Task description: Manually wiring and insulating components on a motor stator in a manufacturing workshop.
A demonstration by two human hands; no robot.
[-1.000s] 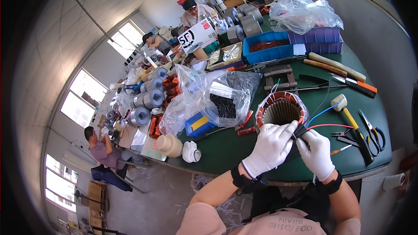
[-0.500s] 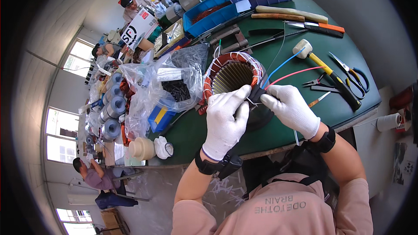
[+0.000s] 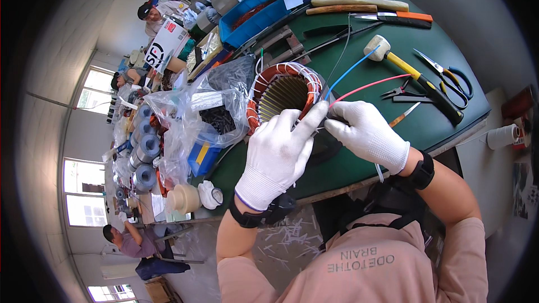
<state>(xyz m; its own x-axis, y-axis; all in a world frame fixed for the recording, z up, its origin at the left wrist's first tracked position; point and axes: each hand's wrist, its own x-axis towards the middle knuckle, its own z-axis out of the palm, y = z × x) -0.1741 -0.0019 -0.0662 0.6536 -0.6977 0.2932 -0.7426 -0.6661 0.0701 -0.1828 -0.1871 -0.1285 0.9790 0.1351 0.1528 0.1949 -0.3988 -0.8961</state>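
A motor stator, its copper windings laced with white cord, stands before me at the bench's near side. At its near right rim my white-gloved left hand is closed, index finger pressed along the base of the lead wires. My right hand, gloved too, pinches the same bundle from the other side. Out of the fingers run a blue lead wire, a pink-red lead wire and a thin dark one. A bit of white cord shows between the hands; the fingertips hide the exact grip.
Right of the stator lie a mallet, scissors, pliers and a wooden-handled knife. Plastic bags, a blue bin and a small blue box crowd the left. Co-workers sit farther left.
My view has shifted, so the bench things sit farther left. My left index finger has stretched forward over the lead base, covering the black sleeving seen before. Both hands stay at the stator's rim.
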